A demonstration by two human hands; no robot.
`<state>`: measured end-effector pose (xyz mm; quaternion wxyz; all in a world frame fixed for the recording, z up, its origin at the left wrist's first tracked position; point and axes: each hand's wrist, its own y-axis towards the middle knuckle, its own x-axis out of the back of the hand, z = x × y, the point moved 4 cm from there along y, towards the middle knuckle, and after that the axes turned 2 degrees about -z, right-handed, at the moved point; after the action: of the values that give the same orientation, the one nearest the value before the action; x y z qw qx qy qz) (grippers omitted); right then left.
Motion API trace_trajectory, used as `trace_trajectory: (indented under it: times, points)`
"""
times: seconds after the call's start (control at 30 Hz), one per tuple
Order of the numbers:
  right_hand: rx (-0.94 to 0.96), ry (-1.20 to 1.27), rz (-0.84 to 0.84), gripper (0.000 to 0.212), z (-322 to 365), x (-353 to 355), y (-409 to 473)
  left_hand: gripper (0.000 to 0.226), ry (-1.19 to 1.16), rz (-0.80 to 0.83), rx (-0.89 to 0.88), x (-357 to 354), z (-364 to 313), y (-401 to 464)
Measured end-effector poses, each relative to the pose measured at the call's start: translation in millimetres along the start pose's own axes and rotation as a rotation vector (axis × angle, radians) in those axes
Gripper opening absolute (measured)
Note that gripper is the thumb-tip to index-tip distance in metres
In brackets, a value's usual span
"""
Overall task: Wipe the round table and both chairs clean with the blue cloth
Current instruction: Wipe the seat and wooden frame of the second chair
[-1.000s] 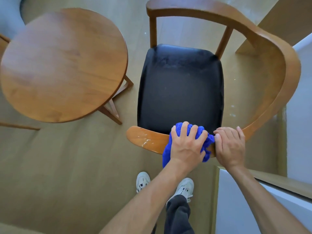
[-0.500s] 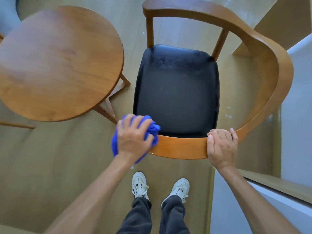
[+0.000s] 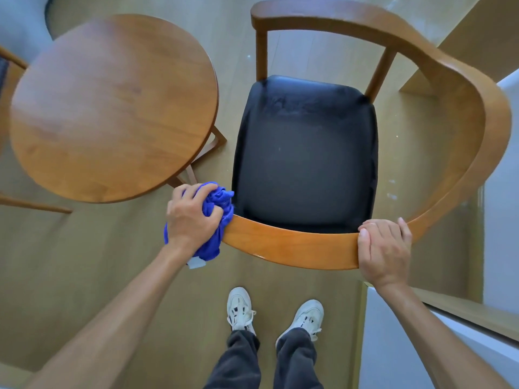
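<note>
Two hands on the chair rail, one working, one bracing. Left hand (image 3: 193, 217) clamped round the blue cloth (image 3: 214, 220), fingers curled over a bunched wad at the left end of the curved wooden rail (image 3: 289, 244); wad wrapped over that end, presumably so cloth reaches top and edge of the wood in one pass. Right hand (image 3: 384, 251) gripping the same rail further right, fingers curled over its top, thumb side toward the cloth; likely placed there to hold the chair (image 3: 306, 153) steady against the wiping push. Hands well apart along the rail, bare wood between them. Cloth: vivid blue, soft, crumpled into folds, a tail hanging below the palm with a small white tag at its lower edge; damp or dry, cannot tell. Rail: warm orange-brown, glossy, sweeping round the right side to the far arm end. Seat pad black, with faint pale smears and specks toward its far edge, so probably not yet wiped. Round surface (image 3: 112, 108) just left of the chair, wooden, glossy; wiped or not, cannot tell. Sliver of a second chair (image 3: 7, 71) at the left frame edge. White shoes (image 3: 241, 310) on the floor below the rail.
</note>
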<state>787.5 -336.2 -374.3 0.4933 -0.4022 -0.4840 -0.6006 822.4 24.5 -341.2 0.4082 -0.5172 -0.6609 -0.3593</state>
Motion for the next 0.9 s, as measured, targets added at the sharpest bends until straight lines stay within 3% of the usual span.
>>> trace_trajectory:
  times: [0.07,0.2,0.4,0.53,0.73,0.9]
  points:
    - [-0.006,-0.005,0.0,0.038,1,0,-1,0.04,0.01,-0.042,-0.001,-3,-9,-7]
    - [0.001,-0.017,-0.003,0.038,2,-1,0,0.034,0.114,-0.104,-0.267,-20,-64,-36]
    - [0.031,-0.051,-0.045,0.039,0,-1,-1,0.034,0.068,0.143,-0.458,-70,-182,-83]
    - [0.04,-0.047,-0.035,0.036,-2,1,0,0.033,0.059,0.129,-0.571,-68,-165,-69]
    - [-0.002,-0.014,0.002,0.033,1,2,0,0.038,0.109,-0.074,-0.36,-31,-63,-19]
    - [-0.018,0.021,0.003,0.032,1,3,0,0.034,0.152,-0.103,-0.236,-42,-82,-33]
